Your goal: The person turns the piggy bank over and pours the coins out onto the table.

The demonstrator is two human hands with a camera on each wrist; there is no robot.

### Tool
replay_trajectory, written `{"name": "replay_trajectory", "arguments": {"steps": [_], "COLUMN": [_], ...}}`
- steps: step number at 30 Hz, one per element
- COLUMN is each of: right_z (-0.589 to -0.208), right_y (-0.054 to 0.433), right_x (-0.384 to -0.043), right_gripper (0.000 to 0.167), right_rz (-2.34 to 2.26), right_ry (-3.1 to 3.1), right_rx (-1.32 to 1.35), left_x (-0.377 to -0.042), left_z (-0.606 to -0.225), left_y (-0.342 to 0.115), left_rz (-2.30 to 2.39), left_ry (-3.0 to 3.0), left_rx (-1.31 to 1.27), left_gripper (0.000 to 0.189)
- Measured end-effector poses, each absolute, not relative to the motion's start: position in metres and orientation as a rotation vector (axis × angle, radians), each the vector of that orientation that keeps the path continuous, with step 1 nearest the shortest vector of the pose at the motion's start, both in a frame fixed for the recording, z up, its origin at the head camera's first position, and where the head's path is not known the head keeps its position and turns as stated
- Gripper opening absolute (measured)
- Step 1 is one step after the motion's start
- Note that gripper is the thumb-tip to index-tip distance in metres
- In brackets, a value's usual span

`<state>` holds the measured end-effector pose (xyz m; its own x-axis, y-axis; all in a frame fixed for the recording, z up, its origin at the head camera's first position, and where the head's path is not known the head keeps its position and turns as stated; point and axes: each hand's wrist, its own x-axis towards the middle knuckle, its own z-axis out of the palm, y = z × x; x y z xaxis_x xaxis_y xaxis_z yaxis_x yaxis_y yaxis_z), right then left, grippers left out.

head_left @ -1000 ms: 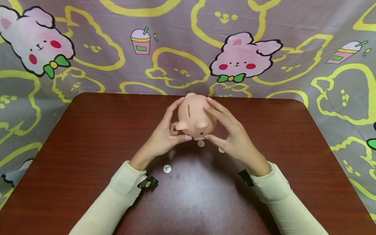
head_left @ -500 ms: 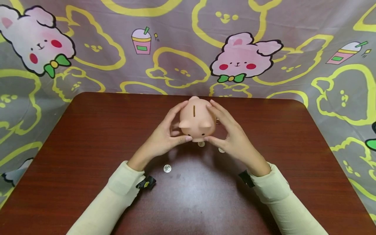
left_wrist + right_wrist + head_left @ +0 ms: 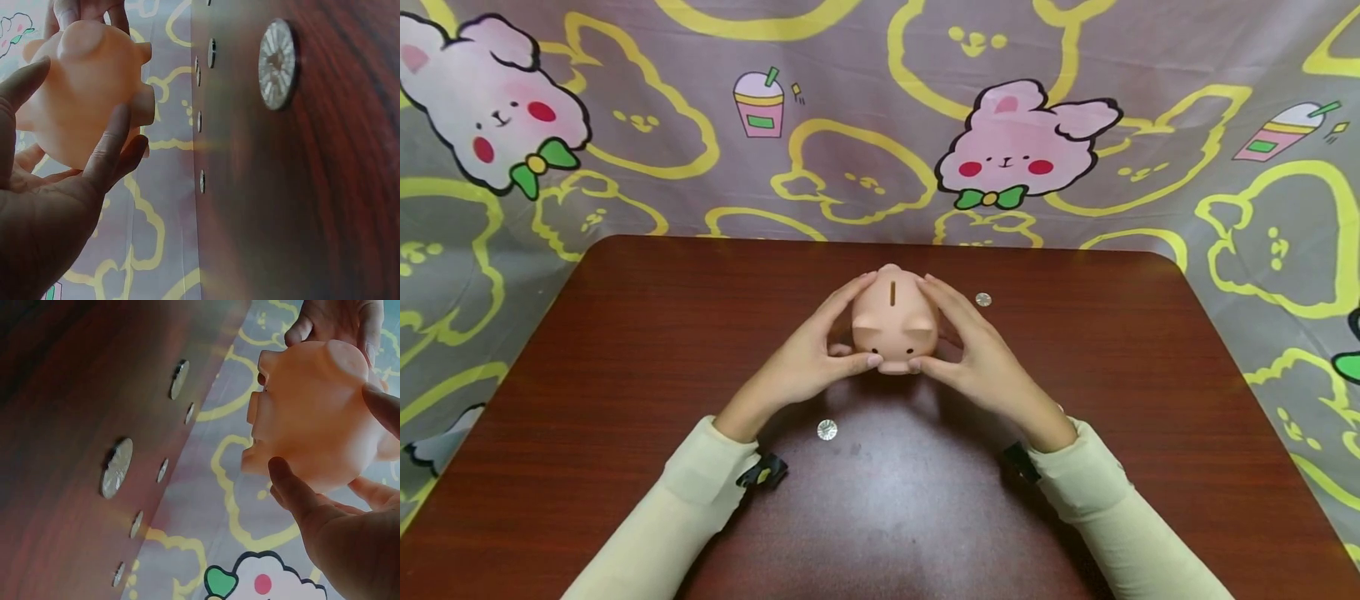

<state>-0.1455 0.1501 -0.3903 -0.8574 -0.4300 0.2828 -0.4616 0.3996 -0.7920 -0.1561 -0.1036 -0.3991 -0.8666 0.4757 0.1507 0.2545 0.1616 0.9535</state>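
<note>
A pink piggy bank (image 3: 895, 321) is held in the air over the table, its coin slot facing up and its snout toward me. My left hand (image 3: 801, 362) grips its left side, thumb beside the snout and fingers along the flank. On the opposite side my right hand (image 3: 996, 367) holds it the same way, thumb near the snout. In the right wrist view the stubby feet of the piggy bank (image 3: 306, 419) hang apart from the tabletop. A silver coin (image 3: 827, 430) lies on the table near my left wrist.
Another coin (image 3: 983, 299) lies behind my right hand. Several coins, one of them a larger-looking coin (image 3: 117, 467), are spread over the dark wooden table (image 3: 625, 350) in the wrist views. A patterned cloth (image 3: 865, 100) hangs behind the table's back edge.
The piggy bank has turned from a slant to face me squarely and come slightly nearer, both hands moving with it. A coin behind the right hand now shows; those near the snout are covered.
</note>
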Motion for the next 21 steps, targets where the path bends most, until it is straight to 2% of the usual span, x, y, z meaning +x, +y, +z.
{"name": "replay_trajectory", "arguments": {"steps": [9, 21], "right_z": [-0.395, -0.402], "right_y": [0.143, 0.109], "right_x": [-0.145, -0.151], "right_gripper": [0.091, 0.091], "right_rz": [1.467, 1.412], "right_ry": [-2.646, -2.717], "right_rx": [0.793, 0.817], "left_x": [-0.154, -0.147], "left_z": [-0.403, -0.405], "left_y": [-0.109, -0.14], "left_rz": [1.754, 1.685], "left_ry": [2.268, 2.339], "left_rx": [0.688, 0.604], "left_gripper": [0.094, 0.092]}}
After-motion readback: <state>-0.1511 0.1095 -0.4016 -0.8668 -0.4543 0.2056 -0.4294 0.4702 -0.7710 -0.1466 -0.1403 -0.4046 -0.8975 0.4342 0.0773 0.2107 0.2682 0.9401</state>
